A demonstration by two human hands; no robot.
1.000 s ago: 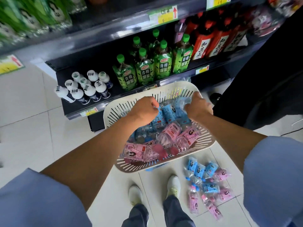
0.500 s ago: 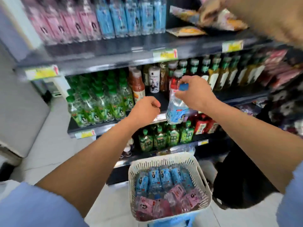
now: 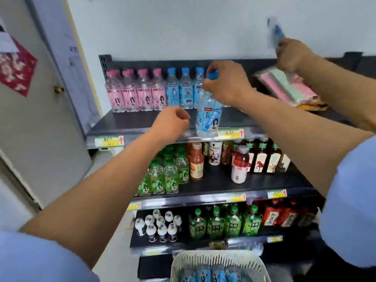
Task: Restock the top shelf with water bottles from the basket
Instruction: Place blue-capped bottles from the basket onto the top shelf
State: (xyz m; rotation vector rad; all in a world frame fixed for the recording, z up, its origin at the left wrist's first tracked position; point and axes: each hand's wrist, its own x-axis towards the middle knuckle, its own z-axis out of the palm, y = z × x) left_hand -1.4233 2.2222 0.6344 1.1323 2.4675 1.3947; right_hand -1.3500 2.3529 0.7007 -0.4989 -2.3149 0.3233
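My right hand [image 3: 227, 84] grips a blue-capped, blue-labelled water bottle [image 3: 209, 117] by its neck and holds it upright over the front edge of the dark top shelf [image 3: 130, 124]. My left hand [image 3: 173, 121] hovers just left of the bottle, fingers curled with nothing in them. At the back of the shelf stand a row of pink bottles [image 3: 136, 94] and a row of blue bottles [image 3: 181, 92]. The white slatted basket [image 3: 219, 261] sits at the bottom edge, with blue bottles lying inside.
Another person's hand [image 3: 293, 53] reaches in at the top right with a blurred blue item, above pink flat packs [image 3: 289, 86] on the shelf's right end. Lower shelves hold green tea bottles [image 3: 164, 174], red drinks and small white bottles. A grey door [image 3: 40, 119] stands at the left.
My right hand took a blue bottle out of the basket and raised it to the top shelf. My left hand rose alongside, holding nothing. The view tilted up from the basket.
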